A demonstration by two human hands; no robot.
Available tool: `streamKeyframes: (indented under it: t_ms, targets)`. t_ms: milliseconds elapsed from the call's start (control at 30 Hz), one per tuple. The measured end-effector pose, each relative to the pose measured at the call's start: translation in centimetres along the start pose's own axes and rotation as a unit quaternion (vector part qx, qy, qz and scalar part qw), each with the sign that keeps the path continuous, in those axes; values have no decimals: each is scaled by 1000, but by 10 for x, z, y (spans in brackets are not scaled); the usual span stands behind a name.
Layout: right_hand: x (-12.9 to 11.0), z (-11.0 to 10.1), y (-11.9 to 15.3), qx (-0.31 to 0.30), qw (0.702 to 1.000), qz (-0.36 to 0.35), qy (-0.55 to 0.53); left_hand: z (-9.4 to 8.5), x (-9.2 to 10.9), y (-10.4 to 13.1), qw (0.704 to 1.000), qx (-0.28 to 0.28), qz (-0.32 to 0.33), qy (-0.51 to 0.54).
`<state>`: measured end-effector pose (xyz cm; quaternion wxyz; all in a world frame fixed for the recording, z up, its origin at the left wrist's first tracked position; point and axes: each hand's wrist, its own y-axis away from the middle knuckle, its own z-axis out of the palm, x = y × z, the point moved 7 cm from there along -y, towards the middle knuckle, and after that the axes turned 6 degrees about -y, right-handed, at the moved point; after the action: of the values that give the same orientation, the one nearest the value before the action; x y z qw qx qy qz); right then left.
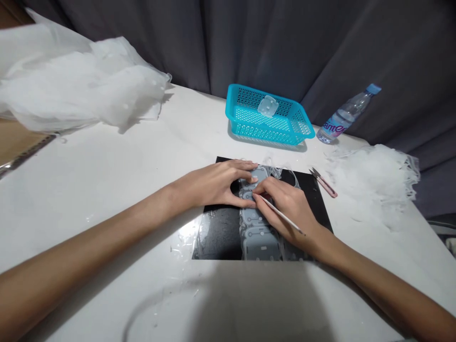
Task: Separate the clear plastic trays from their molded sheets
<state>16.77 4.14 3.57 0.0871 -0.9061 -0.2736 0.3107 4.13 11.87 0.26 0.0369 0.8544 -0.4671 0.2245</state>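
Note:
A strip of translucent grey moulded pieces lies on a black mat. My left hand rests on the strip from the left, thumb and fingers spread apart and pressing it down. Pinched in my right hand is a thin white stick-like tool, slanting down to the right. Its tip meets the strip between my left thumb and forefinger; the exact contact is hidden by my fingers. Thin clear scraps curl at the strip's far end.
Behind the mat stands a blue plastic basket holding one clear piece. A water bottle is beside it. Pink-handled snips lie near a heap of white scraps. White plastic bags fill the back left.

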Motion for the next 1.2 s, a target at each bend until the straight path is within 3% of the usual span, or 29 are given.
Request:
streamKeyframes:
  t_ms: [233, 500, 833, 1000, 1200]
  targets:
    - [14, -20, -2, -49, 990, 75, -110, -3, 5, 1, 1000, 5, 5, -3]
    - [16, -10, -4, -69, 989, 30, -127, 1, -1, 2, 1000, 10, 11, 14]
    - [6, 4, 3, -44, 997, -63, -4, 1, 1, 2, 1000, 20, 13, 19]
    - [0, 5, 1, -52, 996, -70, 26, 0, 2, 1, 1000, 7, 13, 7]
    - [9, -9, -2, -96, 993, -36, -59, -2, 2, 1, 1000, 9, 8, 12]
